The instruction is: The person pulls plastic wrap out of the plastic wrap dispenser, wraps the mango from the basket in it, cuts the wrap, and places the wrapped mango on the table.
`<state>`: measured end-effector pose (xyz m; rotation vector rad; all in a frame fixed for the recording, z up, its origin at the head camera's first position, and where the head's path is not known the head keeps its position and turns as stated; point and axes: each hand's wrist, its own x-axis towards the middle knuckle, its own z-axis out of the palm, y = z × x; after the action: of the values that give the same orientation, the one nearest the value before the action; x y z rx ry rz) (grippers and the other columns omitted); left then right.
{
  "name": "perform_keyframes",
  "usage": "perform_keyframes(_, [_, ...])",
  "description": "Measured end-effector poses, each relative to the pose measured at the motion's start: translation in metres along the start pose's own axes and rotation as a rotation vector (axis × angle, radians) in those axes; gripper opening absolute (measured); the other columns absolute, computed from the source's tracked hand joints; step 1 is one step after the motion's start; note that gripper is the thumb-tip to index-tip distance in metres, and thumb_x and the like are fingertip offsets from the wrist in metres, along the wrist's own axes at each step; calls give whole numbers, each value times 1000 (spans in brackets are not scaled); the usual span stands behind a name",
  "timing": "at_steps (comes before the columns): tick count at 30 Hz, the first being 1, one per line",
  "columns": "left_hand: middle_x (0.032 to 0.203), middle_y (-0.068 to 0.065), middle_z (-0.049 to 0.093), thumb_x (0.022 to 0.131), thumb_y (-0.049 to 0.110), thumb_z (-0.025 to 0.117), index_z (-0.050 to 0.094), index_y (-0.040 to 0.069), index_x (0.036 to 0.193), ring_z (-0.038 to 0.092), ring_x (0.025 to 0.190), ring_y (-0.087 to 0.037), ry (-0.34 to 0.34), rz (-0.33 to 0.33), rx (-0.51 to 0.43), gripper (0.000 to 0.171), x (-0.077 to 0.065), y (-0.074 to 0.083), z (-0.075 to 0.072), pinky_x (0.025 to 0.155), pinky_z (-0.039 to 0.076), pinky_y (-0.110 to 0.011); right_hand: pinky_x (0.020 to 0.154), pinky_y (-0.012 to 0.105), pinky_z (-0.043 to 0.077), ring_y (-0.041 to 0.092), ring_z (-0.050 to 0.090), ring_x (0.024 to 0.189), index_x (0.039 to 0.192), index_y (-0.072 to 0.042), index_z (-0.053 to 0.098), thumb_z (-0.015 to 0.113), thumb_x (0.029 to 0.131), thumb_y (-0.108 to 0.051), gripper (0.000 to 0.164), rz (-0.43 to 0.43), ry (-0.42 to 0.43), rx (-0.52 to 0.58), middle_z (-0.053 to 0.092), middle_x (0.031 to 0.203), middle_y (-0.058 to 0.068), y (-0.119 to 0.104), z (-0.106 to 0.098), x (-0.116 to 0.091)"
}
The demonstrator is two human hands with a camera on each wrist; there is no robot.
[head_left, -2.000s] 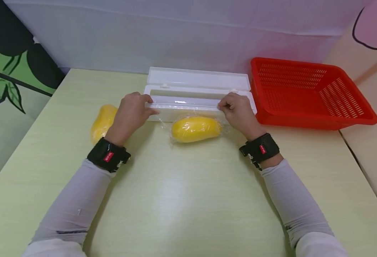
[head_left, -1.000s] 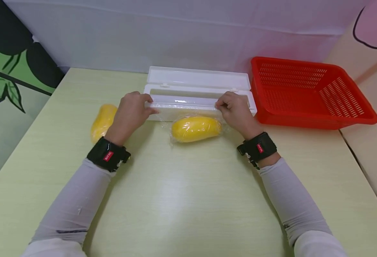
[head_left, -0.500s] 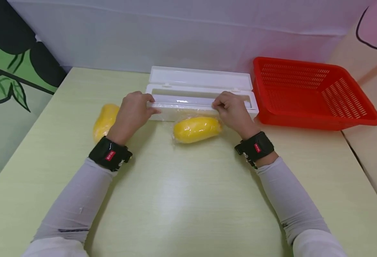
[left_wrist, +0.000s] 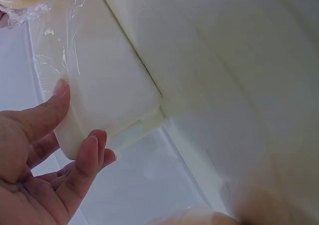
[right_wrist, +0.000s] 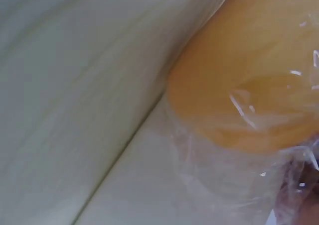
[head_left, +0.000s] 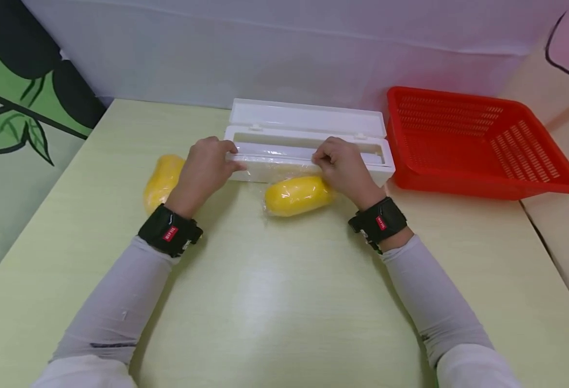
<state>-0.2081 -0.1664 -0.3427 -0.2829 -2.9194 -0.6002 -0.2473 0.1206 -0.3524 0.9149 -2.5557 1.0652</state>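
Observation:
A white cling film dispenser [head_left: 265, 171] stands on the table with its lid [head_left: 308, 118] tipped back. My left hand [head_left: 205, 168] grips its left end; the left wrist view shows the thumb on the front face over clear film [left_wrist: 52, 46] and the fingers at the end. On the front edge, right of the middle, my right hand [head_left: 343, 168] pinches with curled fingers, apparently at the cling film. Whether a cutter is under those fingertips is hidden. A yellow oblong fruit [head_left: 296, 196], covered in film, lies against the dispenser's front. My right hand partly hides its right end.
A second yellow fruit [head_left: 162, 182], shiny as if wrapped, lies left of my left hand, partly behind the wrist. A red plastic basket [head_left: 464, 180] stands right beside the dispenser. A pale cloth [head_left: 265, 59] hangs behind the table [head_left: 265, 302].
My right hand has slid left along the dispenser's front edge, to above the fruit's right end. My left hand keeps its grip. The whole view has shifted slightly.

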Motion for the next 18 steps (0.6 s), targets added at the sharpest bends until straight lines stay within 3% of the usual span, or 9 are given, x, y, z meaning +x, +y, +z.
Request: perform_keyframes(18, [88,-18,66,84,27,81,71,-4,112,51,75,-29,9,-5,27,43,0,-2,4,67,43,-36,78,35,53,25,59,80,89,3,75,67,91,0,8,-9,-7,-75,68,86,12,-8,5,3])
